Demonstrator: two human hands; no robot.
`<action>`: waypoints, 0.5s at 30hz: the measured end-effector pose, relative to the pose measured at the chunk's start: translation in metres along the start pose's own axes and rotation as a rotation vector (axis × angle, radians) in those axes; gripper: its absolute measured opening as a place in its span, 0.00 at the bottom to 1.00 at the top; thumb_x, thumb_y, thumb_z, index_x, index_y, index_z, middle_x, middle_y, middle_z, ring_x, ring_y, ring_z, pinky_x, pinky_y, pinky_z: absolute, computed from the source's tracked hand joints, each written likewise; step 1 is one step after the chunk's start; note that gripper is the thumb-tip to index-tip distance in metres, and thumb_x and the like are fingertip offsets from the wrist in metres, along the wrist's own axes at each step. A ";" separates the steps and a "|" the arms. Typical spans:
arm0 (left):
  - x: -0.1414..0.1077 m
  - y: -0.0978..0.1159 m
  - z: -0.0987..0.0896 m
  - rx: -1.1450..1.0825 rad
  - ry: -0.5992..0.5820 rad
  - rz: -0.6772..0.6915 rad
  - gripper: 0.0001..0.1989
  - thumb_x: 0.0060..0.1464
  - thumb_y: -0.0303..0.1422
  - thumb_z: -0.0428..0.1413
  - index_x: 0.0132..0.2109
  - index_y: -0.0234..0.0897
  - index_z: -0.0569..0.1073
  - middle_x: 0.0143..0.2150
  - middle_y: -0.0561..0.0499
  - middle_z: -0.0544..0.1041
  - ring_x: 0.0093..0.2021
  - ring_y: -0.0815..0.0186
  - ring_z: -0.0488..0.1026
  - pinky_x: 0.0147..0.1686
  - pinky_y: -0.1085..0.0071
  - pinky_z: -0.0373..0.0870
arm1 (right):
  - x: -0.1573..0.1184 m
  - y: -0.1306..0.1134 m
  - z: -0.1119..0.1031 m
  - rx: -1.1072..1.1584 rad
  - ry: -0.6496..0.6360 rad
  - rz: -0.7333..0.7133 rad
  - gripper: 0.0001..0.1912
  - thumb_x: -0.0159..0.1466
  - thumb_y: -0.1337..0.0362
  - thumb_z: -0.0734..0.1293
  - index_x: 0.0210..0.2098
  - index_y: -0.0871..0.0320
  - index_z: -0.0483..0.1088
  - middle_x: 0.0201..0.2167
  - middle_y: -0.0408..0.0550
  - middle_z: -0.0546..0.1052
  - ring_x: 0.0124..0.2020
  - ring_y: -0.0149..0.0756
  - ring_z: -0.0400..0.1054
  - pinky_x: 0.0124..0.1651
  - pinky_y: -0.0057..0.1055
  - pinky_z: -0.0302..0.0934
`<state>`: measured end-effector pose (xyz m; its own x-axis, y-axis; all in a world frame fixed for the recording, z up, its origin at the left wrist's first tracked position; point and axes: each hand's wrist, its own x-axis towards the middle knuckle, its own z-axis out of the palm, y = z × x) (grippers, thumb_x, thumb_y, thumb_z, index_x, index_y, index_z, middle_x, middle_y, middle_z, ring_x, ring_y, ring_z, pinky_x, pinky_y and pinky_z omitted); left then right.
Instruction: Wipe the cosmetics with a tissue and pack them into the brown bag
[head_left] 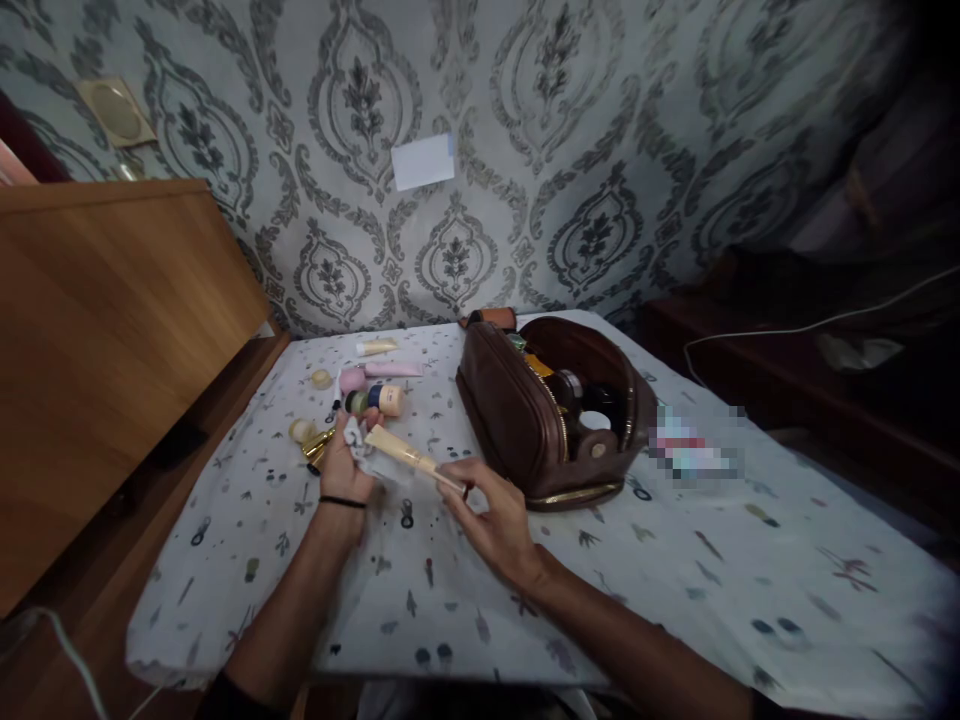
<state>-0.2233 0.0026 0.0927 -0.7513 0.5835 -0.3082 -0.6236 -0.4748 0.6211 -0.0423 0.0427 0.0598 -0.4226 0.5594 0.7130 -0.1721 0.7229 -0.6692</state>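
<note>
My right hand (495, 515) grips a slim beige cosmetic tube (405, 450) by its right end. The tube's other end reaches over to my left hand (349, 470), which wears a thin black band at the wrist. Crumpled white tissue (357, 440) is held in the left fingers, close to the tube's tip. Right behind that hand stand a jar with a peach body and dark blue band (386, 400) and a small green jar (358, 402). Gold-coloured bottles (318, 447) lie just left of it. A brown toiletry bag (510, 420) sits unzipped beyond my right hand, with several cosmetics inside.
Toward the back left of the patterned cloth (435, 600) lie a pink tube (395, 369), a pink round item (352, 380) and a cream tube (376, 347). A blurred packet (694, 442) rests right of the bag. A wooden cabinet (112, 350) borders the left side.
</note>
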 end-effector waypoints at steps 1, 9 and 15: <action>0.000 0.002 -0.002 -0.006 0.004 -0.001 0.18 0.67 0.37 0.49 0.29 0.36 0.70 0.24 0.52 0.79 0.25 0.72 0.78 0.33 0.78 0.77 | 0.001 0.000 0.001 0.082 0.032 0.128 0.04 0.66 0.63 0.67 0.39 0.56 0.71 0.29 0.46 0.78 0.29 0.33 0.73 0.31 0.27 0.66; -0.051 -0.035 0.000 0.062 -0.210 -0.164 0.04 0.56 0.32 0.59 0.38 0.36 0.75 0.28 0.51 0.80 0.31 0.61 0.80 0.35 0.65 0.79 | 0.004 -0.007 0.017 0.787 -0.242 0.851 0.25 0.60 0.40 0.66 0.35 0.57 0.64 0.22 0.41 0.75 0.16 0.27 0.65 0.18 0.22 0.54; -0.046 -0.018 0.008 0.069 -0.318 -0.096 0.03 0.54 0.29 0.57 0.32 0.38 0.70 0.17 0.60 0.67 0.17 0.72 0.67 0.26 0.73 0.73 | -0.004 0.000 0.023 0.764 -0.445 0.877 0.32 0.58 0.31 0.60 0.33 0.56 0.61 0.18 0.38 0.71 0.13 0.26 0.60 0.17 0.22 0.50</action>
<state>-0.1758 -0.0106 0.1018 -0.5779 0.8050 -0.1344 -0.6640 -0.3680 0.6509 -0.0612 0.0317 0.0522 -0.8952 0.4403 -0.0682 -0.0901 -0.3287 -0.9401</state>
